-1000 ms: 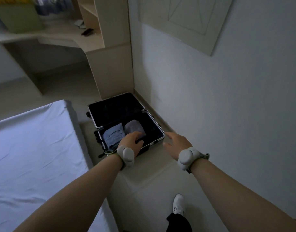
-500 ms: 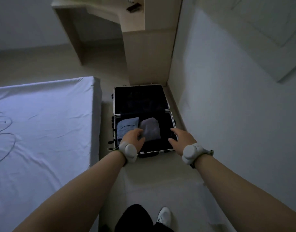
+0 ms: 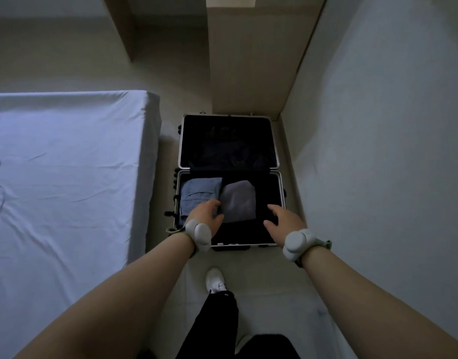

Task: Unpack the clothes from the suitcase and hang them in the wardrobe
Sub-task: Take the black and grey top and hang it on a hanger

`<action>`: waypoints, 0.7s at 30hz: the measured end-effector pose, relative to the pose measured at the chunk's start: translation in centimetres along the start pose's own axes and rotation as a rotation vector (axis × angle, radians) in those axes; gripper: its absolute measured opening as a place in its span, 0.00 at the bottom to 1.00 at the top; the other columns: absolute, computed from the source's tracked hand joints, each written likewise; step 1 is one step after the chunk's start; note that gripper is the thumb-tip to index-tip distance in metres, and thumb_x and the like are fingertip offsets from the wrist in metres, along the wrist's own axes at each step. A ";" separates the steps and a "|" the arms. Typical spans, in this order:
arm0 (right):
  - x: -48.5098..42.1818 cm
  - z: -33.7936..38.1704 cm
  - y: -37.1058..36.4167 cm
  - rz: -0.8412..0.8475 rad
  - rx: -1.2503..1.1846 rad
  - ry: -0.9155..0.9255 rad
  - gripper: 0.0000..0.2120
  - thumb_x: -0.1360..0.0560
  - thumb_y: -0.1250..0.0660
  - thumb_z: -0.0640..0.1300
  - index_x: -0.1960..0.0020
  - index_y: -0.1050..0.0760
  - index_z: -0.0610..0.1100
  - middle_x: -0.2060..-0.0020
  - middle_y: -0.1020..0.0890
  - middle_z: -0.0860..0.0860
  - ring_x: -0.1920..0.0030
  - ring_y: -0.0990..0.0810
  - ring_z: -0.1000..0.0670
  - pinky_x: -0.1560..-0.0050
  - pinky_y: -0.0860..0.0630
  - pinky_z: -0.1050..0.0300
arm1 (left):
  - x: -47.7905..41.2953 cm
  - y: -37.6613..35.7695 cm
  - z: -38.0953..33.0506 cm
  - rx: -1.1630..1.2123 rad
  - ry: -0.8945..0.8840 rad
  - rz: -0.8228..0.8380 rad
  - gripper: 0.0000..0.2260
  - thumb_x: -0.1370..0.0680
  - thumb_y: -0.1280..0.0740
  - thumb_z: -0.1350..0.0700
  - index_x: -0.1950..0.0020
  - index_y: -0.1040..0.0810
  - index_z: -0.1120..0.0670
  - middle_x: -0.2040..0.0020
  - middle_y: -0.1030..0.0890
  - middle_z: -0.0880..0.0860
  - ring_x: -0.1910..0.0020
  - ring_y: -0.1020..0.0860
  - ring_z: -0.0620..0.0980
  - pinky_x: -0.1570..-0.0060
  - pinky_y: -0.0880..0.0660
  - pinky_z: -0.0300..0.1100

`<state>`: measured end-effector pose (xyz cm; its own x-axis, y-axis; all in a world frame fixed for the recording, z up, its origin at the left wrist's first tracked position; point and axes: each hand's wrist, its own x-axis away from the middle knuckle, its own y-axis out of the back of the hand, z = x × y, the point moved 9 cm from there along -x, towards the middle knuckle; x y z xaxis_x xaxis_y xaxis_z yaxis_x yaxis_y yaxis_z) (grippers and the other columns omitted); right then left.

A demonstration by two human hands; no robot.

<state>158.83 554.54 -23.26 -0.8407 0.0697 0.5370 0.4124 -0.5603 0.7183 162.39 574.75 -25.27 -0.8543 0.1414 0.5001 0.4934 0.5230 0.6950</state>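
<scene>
The suitcase had a bright metal-looking rim and matt black lining. A folded denim-like blue garment lay beside a soft grey cloth one. The bed sheet was creased pale cloth, the cabinet matt wood-look.

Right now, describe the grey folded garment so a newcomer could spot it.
Between the bed and the wall, an open suitcase lies on the floor. Its near half holds two folded garments side by side. The grey garment is the right-hand one, plain and pale, unlike the blue garment on its left.
</scene>
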 end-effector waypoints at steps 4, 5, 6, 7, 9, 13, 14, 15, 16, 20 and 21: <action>-6.5 -0.6 -0.7 0.028 -0.047 -0.035 0.26 0.22 0.38 0.47 0.26 0.40 0.46 0.31 0.30 0.47 0.32 0.30 0.45 0.34 0.31 0.52 | -5.9 -0.2 1.8 0.019 0.061 0.013 0.19 0.22 0.37 0.55 0.32 0.30 0.53 0.36 0.24 0.55 0.38 0.26 0.54 0.42 0.30 0.42; -8.1 -1.1 -1.2 0.035 -0.061 -0.050 0.26 0.22 0.38 0.47 0.26 0.40 0.46 0.30 0.30 0.47 0.31 0.31 0.45 0.34 0.31 0.52 | -7.5 -0.6 2.4 0.027 0.082 0.015 0.19 0.22 0.37 0.55 0.32 0.30 0.53 0.37 0.24 0.55 0.38 0.26 0.54 0.43 0.30 0.42; -8.2 -1.2 -1.4 0.035 -0.069 -0.050 0.27 0.22 0.38 0.47 0.26 0.41 0.47 0.30 0.31 0.47 0.31 0.31 0.45 0.33 0.31 0.51 | -7.5 -0.7 2.7 0.034 0.090 0.012 0.19 0.22 0.37 0.55 0.32 0.30 0.53 0.37 0.24 0.55 0.38 0.26 0.54 0.43 0.30 0.43; -9.2 -1.5 -1.9 0.045 -0.073 -0.051 0.27 0.22 0.38 0.47 0.25 0.42 0.47 0.29 0.32 0.47 0.30 0.32 0.45 0.33 0.32 0.52 | -8.3 -1.3 3.2 0.041 0.104 0.017 0.19 0.22 0.36 0.55 0.31 0.31 0.53 0.36 0.25 0.55 0.38 0.26 0.54 0.42 0.30 0.43; -12.0 -2.6 -3.1 0.060 -0.069 -0.057 0.28 0.22 0.38 0.47 0.25 0.43 0.47 0.28 0.33 0.48 0.30 0.33 0.45 0.34 0.32 0.52 | -11.0 -2.9 4.5 0.058 0.135 0.031 0.20 0.22 0.36 0.54 0.31 0.32 0.53 0.35 0.25 0.55 0.37 0.26 0.54 0.40 0.30 0.44; -18.4 -4.5 -6.4 0.079 -0.058 -0.054 0.29 0.22 0.38 0.47 0.24 0.45 0.50 0.27 0.35 0.49 0.29 0.34 0.46 0.35 0.31 0.51 | -16.2 -6.7 7.4 0.079 0.204 0.037 0.21 0.22 0.36 0.54 0.30 0.33 0.53 0.34 0.27 0.53 0.36 0.27 0.53 0.39 0.31 0.44; -19.9 -5.0 -7.5 0.096 -0.056 -0.050 0.29 0.22 0.38 0.47 0.24 0.46 0.50 0.27 0.35 0.50 0.29 0.34 0.46 0.36 0.31 0.52 | -17.3 -7.8 8.3 0.087 0.225 0.036 0.21 0.23 0.36 0.54 0.30 0.33 0.53 0.33 0.27 0.53 0.36 0.28 0.53 0.38 0.32 0.44; -21.6 -5.6 -8.9 0.119 -0.053 -0.042 0.29 0.22 0.38 0.47 0.24 0.46 0.50 0.27 0.35 0.50 0.29 0.34 0.46 0.36 0.31 0.52 | -18.6 -9.1 9.4 0.089 0.245 0.043 0.21 0.23 0.36 0.55 0.30 0.33 0.53 0.33 0.28 0.54 0.35 0.29 0.53 0.37 0.32 0.44; -23.7 -6.3 -10.7 0.141 -0.053 -0.031 0.30 0.22 0.38 0.47 0.24 0.46 0.50 0.27 0.35 0.50 0.29 0.34 0.46 0.36 0.31 0.52 | -20.2 -10.8 10.8 0.093 0.261 0.049 0.22 0.23 0.35 0.55 0.30 0.33 0.53 0.33 0.28 0.54 0.35 0.29 0.53 0.36 0.32 0.44; -29.1 -8.4 -15.6 0.191 -0.034 -0.016 0.30 0.22 0.38 0.48 0.24 0.47 0.50 0.27 0.36 0.51 0.29 0.35 0.47 0.35 0.31 0.52 | -24.8 -15.2 15.1 0.102 0.308 0.055 0.22 0.24 0.35 0.55 0.29 0.33 0.53 0.32 0.30 0.55 0.34 0.30 0.55 0.36 0.32 0.46; -30.3 -8.8 -17.0 0.205 -0.030 -0.010 0.30 0.22 0.38 0.47 0.24 0.46 0.50 0.27 0.36 0.50 0.29 0.34 0.46 0.34 0.31 0.51 | -25.9 -16.3 16.3 0.092 0.323 0.056 0.23 0.23 0.35 0.55 0.29 0.34 0.52 0.32 0.30 0.55 0.34 0.31 0.56 0.36 0.32 0.47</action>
<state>174.23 554.67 -55.64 -0.7367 -0.0398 0.6750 0.5635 -0.5878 0.5804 173.86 576.29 -57.98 -0.7229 -0.0935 0.6846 0.5090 0.5978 0.6193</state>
